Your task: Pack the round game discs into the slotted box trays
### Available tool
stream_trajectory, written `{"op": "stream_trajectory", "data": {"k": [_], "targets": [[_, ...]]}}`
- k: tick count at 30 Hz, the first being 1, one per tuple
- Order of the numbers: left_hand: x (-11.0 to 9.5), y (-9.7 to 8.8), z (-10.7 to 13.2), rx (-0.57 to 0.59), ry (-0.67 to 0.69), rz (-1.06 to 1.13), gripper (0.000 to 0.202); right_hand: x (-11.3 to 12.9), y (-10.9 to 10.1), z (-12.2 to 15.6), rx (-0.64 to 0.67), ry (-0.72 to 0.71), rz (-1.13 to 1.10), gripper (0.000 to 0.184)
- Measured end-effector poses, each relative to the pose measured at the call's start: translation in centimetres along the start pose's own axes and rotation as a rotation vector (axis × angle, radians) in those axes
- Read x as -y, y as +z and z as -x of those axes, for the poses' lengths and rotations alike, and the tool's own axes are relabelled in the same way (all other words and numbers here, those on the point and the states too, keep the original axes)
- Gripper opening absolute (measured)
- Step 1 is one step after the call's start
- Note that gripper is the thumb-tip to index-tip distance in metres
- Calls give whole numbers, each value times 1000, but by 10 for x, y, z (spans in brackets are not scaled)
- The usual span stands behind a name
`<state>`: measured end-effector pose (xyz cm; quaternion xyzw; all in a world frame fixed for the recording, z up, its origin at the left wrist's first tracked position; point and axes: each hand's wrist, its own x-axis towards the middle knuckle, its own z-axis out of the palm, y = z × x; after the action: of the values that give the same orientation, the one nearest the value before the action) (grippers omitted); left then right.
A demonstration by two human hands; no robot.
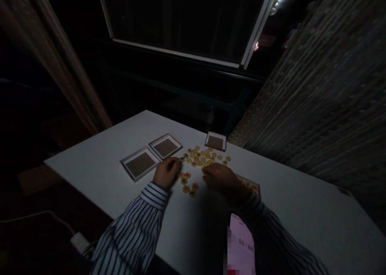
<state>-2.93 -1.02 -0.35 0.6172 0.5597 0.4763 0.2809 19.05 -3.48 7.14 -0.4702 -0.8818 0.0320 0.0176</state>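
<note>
On the bench (289, 202), loose discs (203, 159) form a scattered pile, with a partly hidden box (253, 182) of further discs at its four o'clock. The left hand (164, 174) lies at eight o'clock, the right hand (222, 179) near five; both show curled fingers, whether grasping discs cannot be told.

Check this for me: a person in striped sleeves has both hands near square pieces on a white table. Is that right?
Not quite: the head view shows the pieces are round, not square. The striped sleeves, left hand, right hand and white table are as you say.
</note>
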Motion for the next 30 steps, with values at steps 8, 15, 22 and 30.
{"op": "stream_trajectory", "data": {"k": [8,15,22,30], "targets": [[5,4,0,-44,52,-130,32,13,28,-35,75,-71,-54,32],[7,4,1,-60,62,-133,33,18,34,-45,126,-65,-56,35],[6,4,1,-53,61,-116,31,20,37,-50,141,-85,-20,31],[6,4,1,-49,74,-121,31,19,39,-50,115,-82,-28,24]]}}
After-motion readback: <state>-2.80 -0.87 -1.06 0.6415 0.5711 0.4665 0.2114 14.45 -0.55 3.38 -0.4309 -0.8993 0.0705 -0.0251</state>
